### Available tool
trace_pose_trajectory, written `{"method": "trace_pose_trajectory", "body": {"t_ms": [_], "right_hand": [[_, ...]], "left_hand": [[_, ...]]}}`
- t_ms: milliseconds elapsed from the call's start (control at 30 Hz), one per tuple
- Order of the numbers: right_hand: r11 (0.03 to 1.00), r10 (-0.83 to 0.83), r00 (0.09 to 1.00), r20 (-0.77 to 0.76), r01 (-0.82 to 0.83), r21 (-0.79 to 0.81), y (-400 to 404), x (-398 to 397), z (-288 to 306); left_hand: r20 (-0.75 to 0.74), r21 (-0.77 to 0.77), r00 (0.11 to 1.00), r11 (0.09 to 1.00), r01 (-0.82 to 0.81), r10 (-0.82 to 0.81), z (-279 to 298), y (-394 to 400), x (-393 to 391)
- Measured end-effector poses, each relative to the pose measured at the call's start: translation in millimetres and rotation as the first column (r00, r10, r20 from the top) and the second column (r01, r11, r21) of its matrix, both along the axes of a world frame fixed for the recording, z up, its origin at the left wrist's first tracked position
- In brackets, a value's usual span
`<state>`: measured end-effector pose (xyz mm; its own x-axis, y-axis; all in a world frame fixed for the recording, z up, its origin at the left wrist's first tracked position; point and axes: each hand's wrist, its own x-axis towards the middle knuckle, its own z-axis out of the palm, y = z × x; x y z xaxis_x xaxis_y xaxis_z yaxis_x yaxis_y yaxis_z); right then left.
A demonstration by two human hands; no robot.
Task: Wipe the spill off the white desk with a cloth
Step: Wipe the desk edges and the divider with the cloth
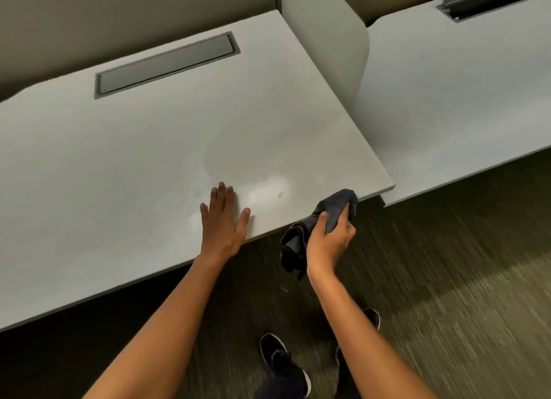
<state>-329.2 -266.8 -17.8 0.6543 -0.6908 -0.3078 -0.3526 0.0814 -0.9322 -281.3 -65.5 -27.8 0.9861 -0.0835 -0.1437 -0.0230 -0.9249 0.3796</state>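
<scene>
Right hand [328, 237] gripping crumpled cloth [337, 209]

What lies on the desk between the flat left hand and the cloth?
In the head view, only wet-looking desk with a small dark spot separates the left hand from the cloth.

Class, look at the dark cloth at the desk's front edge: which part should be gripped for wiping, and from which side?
Probably grip the bunched middle of the cloth, from the near side, as the right hand does. Its upper end overlaps the edge of the white desk; the loose tail hangs below the hand, so a mid-grip likely leaves a pad free to wipe.
</scene>
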Motion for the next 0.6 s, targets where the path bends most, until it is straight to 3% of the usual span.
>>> {"method": "trace_pose_trajectory", "body": {"t_ms": [233, 467, 600], "right_hand": [[0.995, 0.098, 0.994, -0.046, -0.098, 0.005, 69.2, -21.8, 3.3], [0.936, 0.35, 0.931, -0.099, -0.351, 0.008, 116.8, -50.0, 17.9], [0.892, 0.448, 0.894, -0.001, -0.447, -0.07, 99.7, -53.6, 30.6]], "left_hand": [[-0.011, -0.035, 1.0, 0.999, 0.008, -0.008, 2.3, 33.1, -12.2], [0.0, -0.075, 1.0, 0.997, -0.025, 0.025, 10.4, 58.5, -7.4], [0.007, -0.078, 0.999, 0.996, -0.046, 0.047, 18.9, 71.9, -5.0]]}}
